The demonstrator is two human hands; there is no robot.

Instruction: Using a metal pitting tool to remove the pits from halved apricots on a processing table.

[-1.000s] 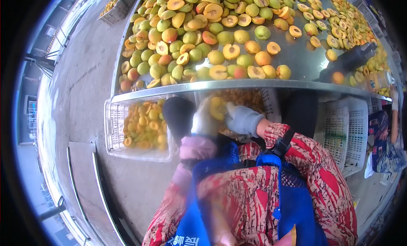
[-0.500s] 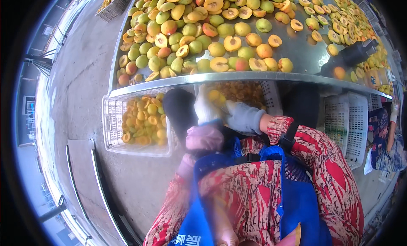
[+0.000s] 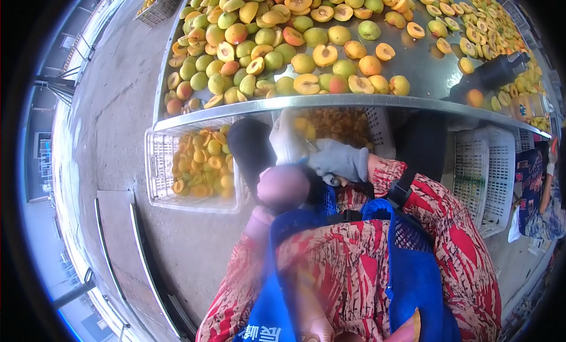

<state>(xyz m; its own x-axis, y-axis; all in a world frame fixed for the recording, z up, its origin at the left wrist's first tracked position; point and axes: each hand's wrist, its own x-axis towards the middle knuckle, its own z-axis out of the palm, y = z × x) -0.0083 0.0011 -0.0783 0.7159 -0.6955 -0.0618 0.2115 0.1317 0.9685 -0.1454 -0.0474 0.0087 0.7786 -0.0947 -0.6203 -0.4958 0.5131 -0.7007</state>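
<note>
My left hand point(image 3: 285, 142), in a white glove, is closed round a yellow peach point(image 3: 304, 128) below the table's front edge. Right beside it, my right hand point(image 3: 339, 160) in a grey glove is closed, its knuckles near the peach. A thin metal-looking tip point(image 3: 311, 145) shows between the two hands; the rest of that tool is hidden in the right fist. Under the hands, a crate holds many brownish-orange fruit pieces point(image 3: 339, 125). Many whole and halved peaches point(image 3: 274, 60) lie heaped on the metal table point(image 3: 415, 76) in front of me.
At left below the table stands a white crate point(image 3: 154, 183) of peach halves. Stacked white crates point(image 3: 483, 177) stand at right. A black device point(image 3: 494, 72) sits on the table's right side. Another person's arm point(image 3: 548, 177) shows at far right; metal rails point(image 3: 144, 253) lie on the floor at left.
Both hands stay together with the peach below the table edge, shifting only slightly. The thin metal tip now shows between them. The whole view has moved a little.
</note>
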